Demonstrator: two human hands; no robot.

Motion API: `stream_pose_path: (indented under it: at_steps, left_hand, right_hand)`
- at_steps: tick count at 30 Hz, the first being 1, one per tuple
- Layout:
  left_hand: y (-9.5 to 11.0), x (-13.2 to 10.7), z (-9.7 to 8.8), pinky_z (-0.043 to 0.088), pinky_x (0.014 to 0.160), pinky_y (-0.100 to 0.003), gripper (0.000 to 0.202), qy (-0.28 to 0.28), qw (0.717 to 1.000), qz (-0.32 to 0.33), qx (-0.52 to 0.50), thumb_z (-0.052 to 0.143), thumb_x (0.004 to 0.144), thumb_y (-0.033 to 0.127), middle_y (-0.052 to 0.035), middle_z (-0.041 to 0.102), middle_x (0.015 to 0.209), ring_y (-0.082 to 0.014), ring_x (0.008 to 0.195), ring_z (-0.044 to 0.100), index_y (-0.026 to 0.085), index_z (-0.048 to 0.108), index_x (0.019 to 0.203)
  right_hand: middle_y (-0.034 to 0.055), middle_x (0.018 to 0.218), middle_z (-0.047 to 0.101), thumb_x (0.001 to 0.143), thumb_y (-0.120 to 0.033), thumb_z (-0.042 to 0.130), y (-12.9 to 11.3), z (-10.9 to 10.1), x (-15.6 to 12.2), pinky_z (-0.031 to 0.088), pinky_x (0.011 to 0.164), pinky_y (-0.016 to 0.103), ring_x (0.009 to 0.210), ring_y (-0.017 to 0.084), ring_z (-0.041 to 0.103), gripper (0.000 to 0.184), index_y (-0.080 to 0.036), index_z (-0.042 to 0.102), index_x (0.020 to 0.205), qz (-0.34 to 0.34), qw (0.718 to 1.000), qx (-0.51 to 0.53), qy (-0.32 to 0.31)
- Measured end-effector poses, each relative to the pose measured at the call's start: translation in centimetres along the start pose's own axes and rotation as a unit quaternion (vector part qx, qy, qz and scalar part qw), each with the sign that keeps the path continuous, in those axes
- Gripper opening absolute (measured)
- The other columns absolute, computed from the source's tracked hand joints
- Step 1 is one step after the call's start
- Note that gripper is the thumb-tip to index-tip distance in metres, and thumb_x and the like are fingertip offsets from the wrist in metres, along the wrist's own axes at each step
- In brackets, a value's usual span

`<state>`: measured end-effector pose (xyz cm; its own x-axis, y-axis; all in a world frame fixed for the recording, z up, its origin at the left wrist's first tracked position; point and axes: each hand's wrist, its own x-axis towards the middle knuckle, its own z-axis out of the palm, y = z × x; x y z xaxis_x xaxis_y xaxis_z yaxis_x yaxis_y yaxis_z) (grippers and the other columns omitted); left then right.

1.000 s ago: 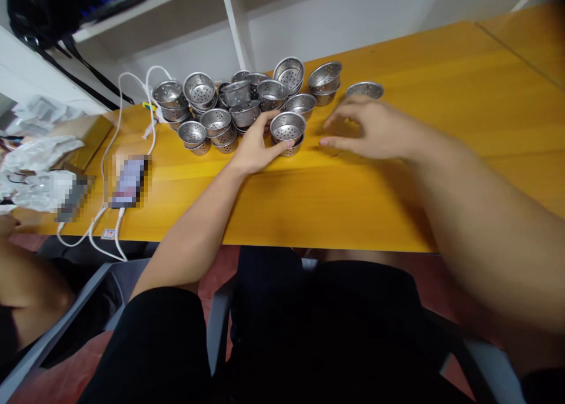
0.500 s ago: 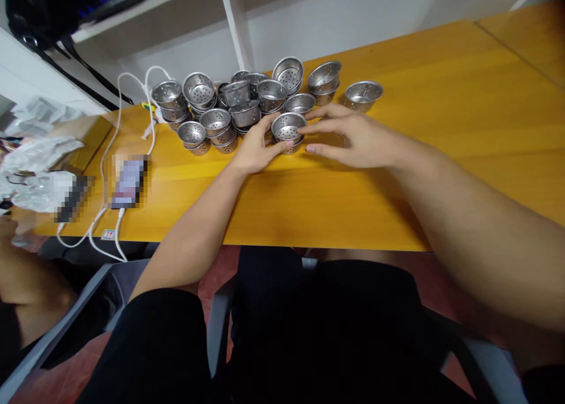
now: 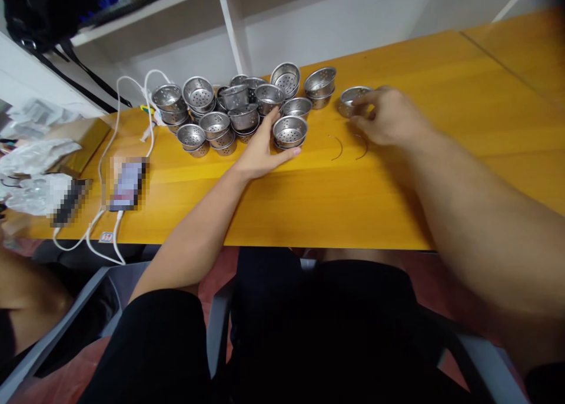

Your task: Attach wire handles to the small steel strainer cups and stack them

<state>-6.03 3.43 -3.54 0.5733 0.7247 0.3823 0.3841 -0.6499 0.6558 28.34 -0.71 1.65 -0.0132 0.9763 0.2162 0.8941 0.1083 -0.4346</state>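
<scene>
My left hand (image 3: 258, 152) cradles a small stack of perforated metal cups (image 3: 290, 132), thumb along the front and fingers behind its left side. To the right, my right hand (image 3: 392, 117) has its thumb and fingers closed at the near right side of a single perforated metal cup (image 3: 351, 101); motion blurs it slightly. Two thin curved wires, a left one (image 3: 339, 148) and a right one (image 3: 364, 147), lie on the table between the hands. Behind and left of my left hand, several more perforated cups (image 3: 215, 124) stand in stacks, all with their mouths up.
On the yellow table (image 3: 309, 204), a phone (image 3: 128, 183) with white cables lies at the left. Beyond it are clear plastic bags (image 3: 35, 157) and a cardboard box (image 3: 90, 142). A shelf (image 3: 229, 27) rises behind. Another person's arm (image 3: 30, 280) is at the far left.
My right hand has moved right, from the front stack to the single cup. The two curved wires now show on the table. My left hand stays around the stack.
</scene>
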Motion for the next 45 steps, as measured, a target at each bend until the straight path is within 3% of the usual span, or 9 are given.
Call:
stream_pose_path:
  at_steps: [6,11,14,17,20,26,32,36,45]
  left_hand:
    - [0.6,-0.1,-0.3,0.034,0.159,-0.064,0.141,0.011,1.000,0.013,0.001,0.081,0.090,0.100,-0.0249,0.031,0.203,-0.0464,0.193,0.032,0.026,0.020,0.193]
    - [1.8,0.1,-0.6,0.032,0.160,-0.063,0.133,0.030,0.999,0.027,0.025,0.078,0.093,0.098,-0.0180,0.032,0.204,-0.0461,0.192,0.034,0.033,0.021,0.193]
    - [3.2,0.4,-0.9,0.028,0.161,-0.063,0.131,0.040,0.997,0.047,0.044,0.083,0.089,0.098,-0.0143,0.039,0.200,-0.0478,0.191,0.035,0.035,0.030,0.191]
    - [4.4,0.6,-1.1,0.031,0.160,-0.063,0.128,0.037,0.997,0.049,0.051,0.084,0.087,0.099,-0.0123,0.047,0.196,-0.0487,0.189,0.039,0.035,0.038,0.188]
    - [5.2,0.6,-1.2,0.038,0.156,-0.062,0.114,0.045,0.997,0.053,0.036,0.077,0.095,0.096,-0.0117,0.053,0.190,-0.0471,0.185,0.046,0.035,0.043,0.185]
    - [5.8,0.2,-1.7,0.042,0.152,-0.064,0.107,0.050,0.994,0.068,0.066,0.073,0.096,0.098,-0.0097,0.059,0.183,-0.0471,0.179,0.052,0.040,0.048,0.182]
    - [3.6,0.6,-1.7,0.048,0.147,-0.064,0.097,0.054,0.987,0.121,0.087,0.063,0.104,0.096,-0.0119,0.060,0.177,-0.0452,0.173,0.057,0.040,0.048,0.182]
    - [2.1,1.0,-1.6,0.049,0.145,-0.064,0.094,0.042,0.982,0.156,0.097,0.057,0.108,0.094,-0.0132,0.056,0.180,-0.0441,0.174,0.055,0.040,0.043,0.184]
    - [3.0,0.6,-1.2,0.046,0.147,-0.066,0.091,0.046,0.984,0.158,0.070,0.064,0.108,0.086,-0.0092,0.057,0.180,-0.0448,0.175,0.058,0.039,0.041,0.182]
  right_hand:
    - [0.0227,0.130,0.088,0.114,-0.029,0.080,-1.3,-0.7,-0.3,0.060,0.105,0.047,0.122,0.037,0.081,0.025,-0.014,0.092,0.129,0.050,0.998,0.000,0.030]
    - [0.0198,0.130,0.086,0.110,-0.058,0.084,-3.8,-1.5,-2.0,0.068,0.108,0.055,0.112,0.037,0.081,0.035,-0.027,0.089,0.123,-0.074,0.979,0.121,0.145]
    - [0.0172,0.121,0.084,0.107,-0.080,0.078,-6.1,-0.8,-3.6,0.071,0.105,0.062,0.108,0.039,0.080,0.049,-0.034,0.089,0.119,-0.153,0.960,0.203,0.118]
    - [0.0095,0.124,0.085,0.108,-0.088,0.068,-8.0,0.4,-5.0,0.072,0.098,0.068,0.110,0.040,0.080,0.049,-0.048,0.089,0.128,-0.204,0.946,0.242,0.067]
    - [0.0061,0.126,0.084,0.112,-0.086,0.064,-8.7,0.8,-5.4,0.071,0.097,0.072,0.114,0.042,0.081,0.043,-0.055,0.088,0.130,-0.242,0.934,0.258,0.046]
    - [0.0127,0.129,0.077,0.110,-0.084,0.069,-7.3,-0.5,-4.3,0.065,0.114,0.074,0.127,0.045,0.074,0.048,-0.039,0.086,0.105,-0.286,0.923,0.259,0.003]
    - [0.0127,0.133,0.078,0.097,-0.094,0.082,-6.3,0.7,-3.2,0.059,0.125,0.079,0.138,0.047,0.069,0.053,-0.042,0.085,0.105,-0.270,0.916,0.297,0.021]
    - [0.0092,0.136,0.079,0.093,-0.084,0.095,-5.8,1.7,-2.5,0.056,0.130,0.080,0.138,0.046,0.073,0.044,-0.041,0.086,0.100,-0.300,0.887,0.348,0.044]
    - [0.0087,0.131,0.084,0.094,-0.065,0.102,-6.0,0.6,-2.8,0.059,0.125,0.080,0.133,0.047,0.076,0.026,-0.043,0.088,0.096,-0.309,0.892,0.325,0.060]
